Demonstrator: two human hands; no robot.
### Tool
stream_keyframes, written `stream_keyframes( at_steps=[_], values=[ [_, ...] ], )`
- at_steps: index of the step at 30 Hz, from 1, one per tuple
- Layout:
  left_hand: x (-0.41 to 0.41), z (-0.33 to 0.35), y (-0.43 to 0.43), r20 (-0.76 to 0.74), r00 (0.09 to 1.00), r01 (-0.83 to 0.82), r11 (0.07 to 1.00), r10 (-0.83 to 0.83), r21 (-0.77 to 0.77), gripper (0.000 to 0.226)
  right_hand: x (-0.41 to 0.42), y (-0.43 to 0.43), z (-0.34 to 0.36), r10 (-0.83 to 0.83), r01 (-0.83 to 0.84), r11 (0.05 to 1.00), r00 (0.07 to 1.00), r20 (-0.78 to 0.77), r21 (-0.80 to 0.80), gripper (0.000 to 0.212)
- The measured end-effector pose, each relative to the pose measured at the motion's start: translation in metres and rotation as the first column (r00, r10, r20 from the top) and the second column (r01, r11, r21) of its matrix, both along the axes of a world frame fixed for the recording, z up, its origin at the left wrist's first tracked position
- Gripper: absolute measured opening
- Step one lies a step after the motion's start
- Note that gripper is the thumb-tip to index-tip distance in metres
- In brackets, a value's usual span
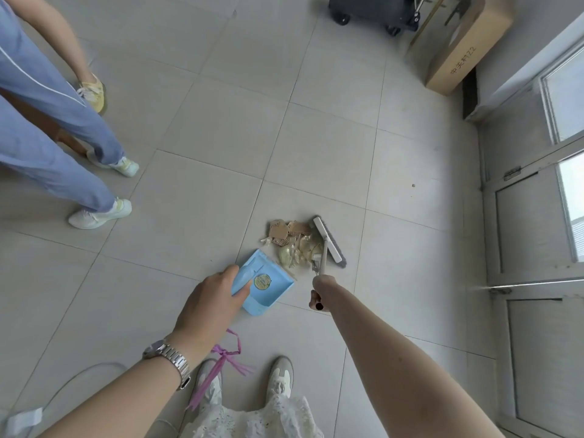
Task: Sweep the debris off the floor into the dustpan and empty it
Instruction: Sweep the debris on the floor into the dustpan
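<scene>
A light blue dustpan (268, 286) with a round sticker rests tilted on the tiled floor, its mouth facing up and right. My left hand (211, 301) grips its handle at the near left. A pile of debris (294, 245), torn cardboard bits and yellowish wrappers, lies just beyond the pan's mouth. A white brush head (328, 243) with grey bristles stands on the far right side of the pile, touching it. My right hand (319, 292) is closed around the brush's pale handle.
Two people's legs and shoes (101, 213) stand at the left. A long cardboard box (458, 49) and a black wheeled case (373, 11) sit at the back right. Door and window frames (531, 216) line the right wall. My own shoes (278, 380) are below.
</scene>
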State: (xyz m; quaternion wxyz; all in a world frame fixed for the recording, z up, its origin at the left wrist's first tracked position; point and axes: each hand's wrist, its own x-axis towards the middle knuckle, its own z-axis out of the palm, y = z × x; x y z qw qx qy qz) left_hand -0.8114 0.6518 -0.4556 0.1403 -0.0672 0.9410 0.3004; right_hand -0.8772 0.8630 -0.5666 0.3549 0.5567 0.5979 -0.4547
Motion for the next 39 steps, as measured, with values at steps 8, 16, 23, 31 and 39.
stream_keyframes(
  at_steps=[8, 16, 23, 31, 39],
  values=[
    [0.005, -0.01, -0.025, -0.03, 0.999, -0.014, 0.999, 0.015, 0.029, 0.023, 0.013, -0.033, -0.007, 0.012, -0.012, 1.0, 0.995, 0.1, -0.008, 0.031],
    [0.0, -0.018, -0.032, -0.052, 0.999, 0.017, 0.998, -0.014, 0.062, 0.025, 0.038, -0.05, 0.004, 0.129, -0.128, 0.992, 0.98, 0.153, -0.015, 0.029],
    [0.001, -0.016, -0.025, -0.063, 0.997, 0.054, 0.997, -0.05, 0.055, 0.026, 0.083, -0.062, 0.011, 0.139, -0.129, 0.99, 0.971, 0.196, -0.06, 0.036],
    [0.002, -0.012, -0.025, -0.068, 0.997, 0.044, 0.998, -0.04, 0.053, 0.025, 0.117, -0.063, 0.041, 0.339, -0.311, 0.939, 0.905, 0.257, -0.144, 0.029],
    [0.007, -0.012, -0.028, -0.058, 0.998, 0.035, 0.998, -0.032, 0.058, 0.025, 0.065, -0.027, 0.077, 0.435, -0.454, 0.891, 0.868, 0.24, 0.027, 0.032]
  ],
)
